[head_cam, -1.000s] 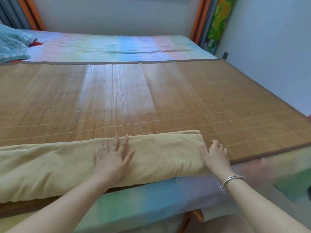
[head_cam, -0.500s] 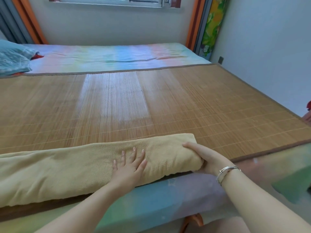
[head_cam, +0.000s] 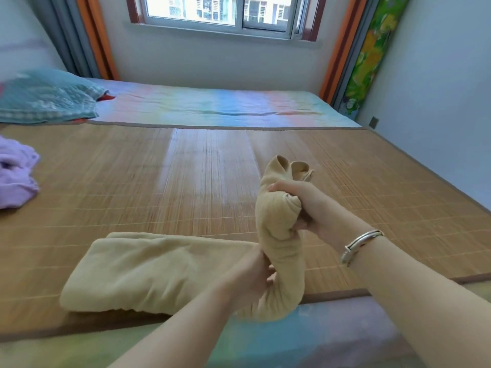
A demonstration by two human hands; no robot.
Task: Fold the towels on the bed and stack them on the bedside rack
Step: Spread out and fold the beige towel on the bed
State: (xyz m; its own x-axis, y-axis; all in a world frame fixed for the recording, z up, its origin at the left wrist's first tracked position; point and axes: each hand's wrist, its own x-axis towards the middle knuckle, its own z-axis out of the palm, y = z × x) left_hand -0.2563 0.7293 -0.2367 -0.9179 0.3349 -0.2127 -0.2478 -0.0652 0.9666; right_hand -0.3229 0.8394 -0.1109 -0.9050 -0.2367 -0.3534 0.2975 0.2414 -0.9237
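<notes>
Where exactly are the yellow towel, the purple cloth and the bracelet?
yellow towel (head_cam: 148, 272): head view, on its flat folded part lying on the mat.
purple cloth (head_cam: 14, 179): head view, middle of the crumpled heap at left.
bracelet (head_cam: 358, 244): head view, band on right wrist.

Bed (head_cam: 212, 104): wide, under a pastel rainbow sheet.
Bamboo mat (head_cam: 132, 187): spread over the near part of my bed.
Tan towel (head_cam: 148, 272): its folded length lies along the mat's near edge.
Purple cloth (head_cam: 14, 173): crumpled at the mat's left.
Teal pillow (head_cam: 45, 98): far left, on the sheet.
</notes>
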